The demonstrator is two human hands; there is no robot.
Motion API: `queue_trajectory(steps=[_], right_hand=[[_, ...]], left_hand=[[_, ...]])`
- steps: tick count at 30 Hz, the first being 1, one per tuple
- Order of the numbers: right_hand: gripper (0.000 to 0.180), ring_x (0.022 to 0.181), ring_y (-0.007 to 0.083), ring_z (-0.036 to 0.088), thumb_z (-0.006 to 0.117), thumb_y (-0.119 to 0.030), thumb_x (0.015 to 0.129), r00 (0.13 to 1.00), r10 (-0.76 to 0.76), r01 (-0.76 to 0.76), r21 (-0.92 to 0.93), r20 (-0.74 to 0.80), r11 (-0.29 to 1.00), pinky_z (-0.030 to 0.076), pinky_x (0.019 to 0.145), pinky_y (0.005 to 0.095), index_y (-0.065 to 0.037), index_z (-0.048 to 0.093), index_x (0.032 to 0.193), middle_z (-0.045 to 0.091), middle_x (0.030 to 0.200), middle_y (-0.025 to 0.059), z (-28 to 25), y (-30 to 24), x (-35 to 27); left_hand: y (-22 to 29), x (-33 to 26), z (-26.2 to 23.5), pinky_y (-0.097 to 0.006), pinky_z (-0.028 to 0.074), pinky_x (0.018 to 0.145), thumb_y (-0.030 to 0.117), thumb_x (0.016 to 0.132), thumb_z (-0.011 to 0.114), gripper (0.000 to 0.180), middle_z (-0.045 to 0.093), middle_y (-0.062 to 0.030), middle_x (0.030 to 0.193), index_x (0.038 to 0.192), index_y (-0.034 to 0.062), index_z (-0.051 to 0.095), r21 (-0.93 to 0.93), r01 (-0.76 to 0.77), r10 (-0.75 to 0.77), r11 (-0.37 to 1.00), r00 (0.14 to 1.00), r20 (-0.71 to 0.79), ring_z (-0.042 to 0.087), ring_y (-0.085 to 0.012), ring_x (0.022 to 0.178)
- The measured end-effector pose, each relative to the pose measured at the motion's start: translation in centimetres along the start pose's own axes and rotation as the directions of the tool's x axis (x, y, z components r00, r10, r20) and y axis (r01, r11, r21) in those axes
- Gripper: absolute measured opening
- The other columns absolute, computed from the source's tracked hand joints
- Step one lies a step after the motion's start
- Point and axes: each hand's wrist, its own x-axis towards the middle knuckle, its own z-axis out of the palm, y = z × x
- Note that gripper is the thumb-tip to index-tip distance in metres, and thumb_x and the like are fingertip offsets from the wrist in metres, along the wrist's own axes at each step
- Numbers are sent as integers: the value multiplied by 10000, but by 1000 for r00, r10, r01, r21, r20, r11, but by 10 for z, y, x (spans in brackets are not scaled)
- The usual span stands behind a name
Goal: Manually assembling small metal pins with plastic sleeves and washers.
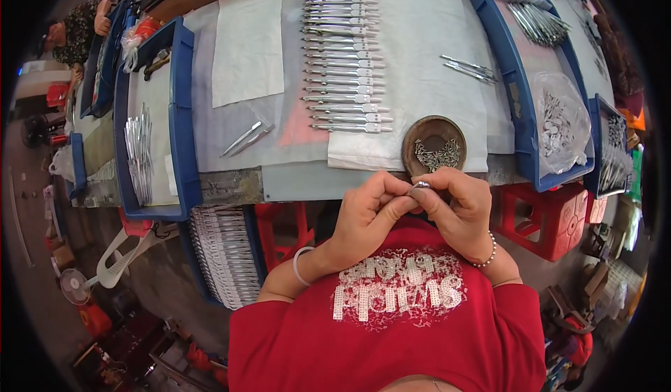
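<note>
In front of my chest, just below the bowl, both hands meet with fingertips pinched together. My left hand and my right hand hold a small shiny metal part between them; the fingers cover most of it, so its exact kind is hard to tell. A round brown bowl right beyond the fingers holds many tiny metal pieces like screws or pins. Past it, a long row of slim silver pointed tools, like drawing compasses, lies side by side on the white-covered table.
Two loose tools lie right of the row, and another pair lies left. Blue trays flank the workplace; the right tray holds rods and a plastic bag of parts. Red stools stand below. Another person is far left.
</note>
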Motion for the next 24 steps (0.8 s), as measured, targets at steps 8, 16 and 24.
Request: queue_trajectory(steps=[8, 16, 24], right_hand=[[114, 575, 151, 592, 692, -22, 756, 997, -77, 77, -8, -20, 997, 438, 504, 233, 5, 621, 842, 614, 685, 87, 3, -5, 2], [64, 559, 92, 582, 659, -31, 798, 989, 116, -125, 94, 93, 988, 442, 492, 233, 20, 621, 805, 626, 679, 53, -2, -5, 4], [49, 588, 49, 554, 643, -10, 806, 976, 208, -217, 333, 64, 918, 411, 521, 184, 31, 623, 790, 620, 657, 27, -2, -14, 8]], left_hand=[[3, -3, 2, -204, 504, 712, 40, 912, 524, 96, 649, -90, 857, 951, -47, 512, -80, -43, 41, 996, 999, -27, 611, -88, 817], [0, -2, -1, -204, 502, 694, 38, 904, 538, 87, 639, -70, 806, 934, -40, 514, -109, 71, -70, 992, 997, 10, 604, -81, 793], [83, 16, -24, -230, 478, 719, 35, 882, 534, 204, 608, -86, 918, 1073, -35, 550, 228, -470, 518, 853, 817, -253, 594, -119, 772]])
